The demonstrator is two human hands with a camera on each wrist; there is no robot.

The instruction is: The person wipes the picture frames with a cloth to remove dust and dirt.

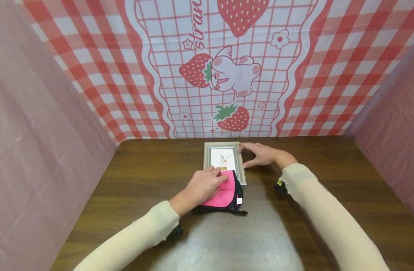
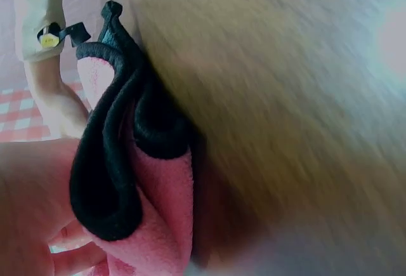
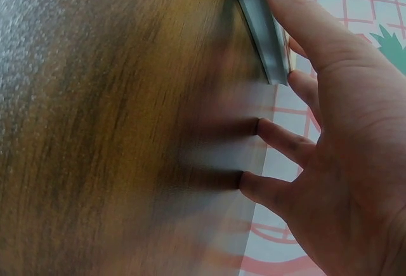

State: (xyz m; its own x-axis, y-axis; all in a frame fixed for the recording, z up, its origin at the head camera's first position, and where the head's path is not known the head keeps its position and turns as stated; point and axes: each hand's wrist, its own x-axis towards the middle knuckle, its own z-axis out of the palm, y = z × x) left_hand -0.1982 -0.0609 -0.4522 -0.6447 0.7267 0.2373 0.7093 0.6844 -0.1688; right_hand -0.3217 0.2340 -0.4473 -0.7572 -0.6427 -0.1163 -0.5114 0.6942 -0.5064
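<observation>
Near the middle of the brown table [image 1: 142,173], the left hand [image 1: 205,186] has its fingers bent over a folded pink cloth [image 1: 224,197] with a black edge. It seems to grip the cloth, though I can't see the thumb well. That cloth looks soft, light and floppy, so a bunch of it should hold easily. Just past it, toward the back of the table, is a pale picture frame [image 1: 224,155], its near end partly hidden by the cloth. I'd guess the frame is stiff and not very heavy, with a smooth front that could break. The sides look best for holding. At the right, the right hand [image 1: 261,154] is half open, its thumb and pointing finger pinching the frame's far right corner.
</observation>
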